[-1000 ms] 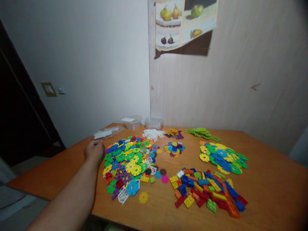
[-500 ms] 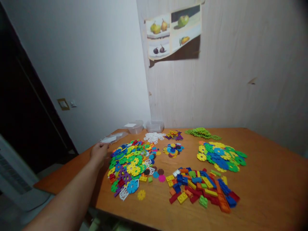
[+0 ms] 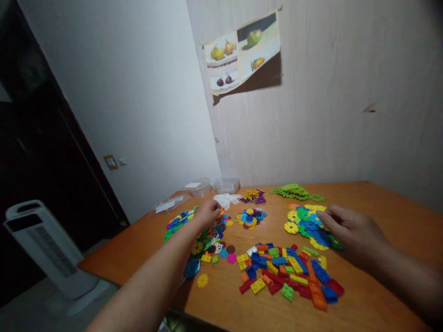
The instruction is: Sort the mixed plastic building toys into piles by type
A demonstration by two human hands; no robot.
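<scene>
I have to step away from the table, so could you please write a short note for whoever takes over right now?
Left hand: reached over the far edge of the big mixed pile of flower discs, by the white lattice pieces; whether it holds anything cannot be told.
Right hand: fingers spread, resting on the yellow, green and blue disc pile; grip unclear.
Bricks lie in a heap near the front edge of the table.
Sorted so far: green pieces, a small purple-yellow pile, small discs.
Left: the big mixed pile is unsorted.
</scene>
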